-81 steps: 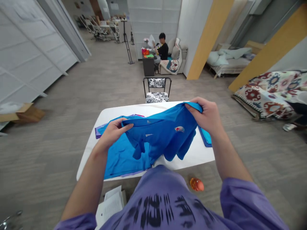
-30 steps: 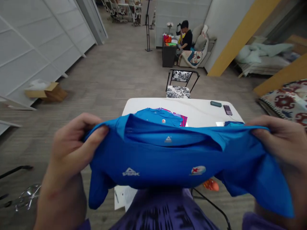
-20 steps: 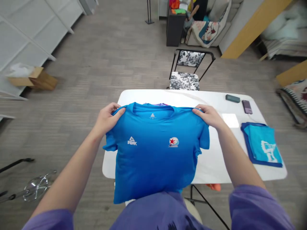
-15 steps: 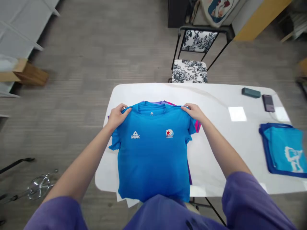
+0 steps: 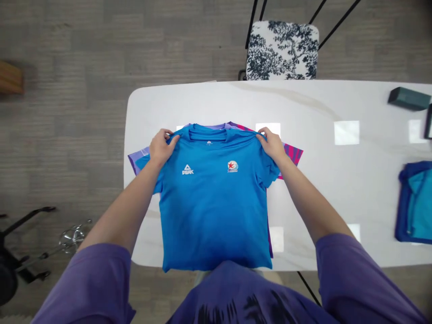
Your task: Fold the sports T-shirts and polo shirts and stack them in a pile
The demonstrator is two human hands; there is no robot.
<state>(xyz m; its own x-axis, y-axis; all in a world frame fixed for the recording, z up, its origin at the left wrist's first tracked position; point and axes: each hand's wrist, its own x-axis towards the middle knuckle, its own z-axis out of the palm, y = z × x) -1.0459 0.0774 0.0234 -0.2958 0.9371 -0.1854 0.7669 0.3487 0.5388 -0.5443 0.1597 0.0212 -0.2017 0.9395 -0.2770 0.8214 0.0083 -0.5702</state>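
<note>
A blue T-shirt (image 5: 212, 207) with a white PEAK logo and a round badge is spread face up, its collar toward the far side of the table. My left hand (image 5: 162, 146) pinches its left shoulder, and my right hand (image 5: 270, 143) pinches the right one. Beneath it lies at least one other shirt: a lilac sleeve (image 5: 138, 158) sticks out on the left, and a pink and purple sleeve (image 5: 293, 153) on the right. The blue shirt hides most of what is under it, and its hem reaches the near table edge.
The white table (image 5: 337, 189) extends to the right. A dark green case (image 5: 409, 98) and folded blue clothes (image 5: 418, 204) are at its right end, beside a partly cut-off dark device. Beyond the far edge stands a patterned chair (image 5: 282, 51). A wheeled metal base (image 5: 72, 237) is at lower left.
My view has tilted down and closer to the table. The blue shirt has come down flatter over the shirts below, whose sleeves show more at both sides. Both hands keep their shoulder grips.
</note>
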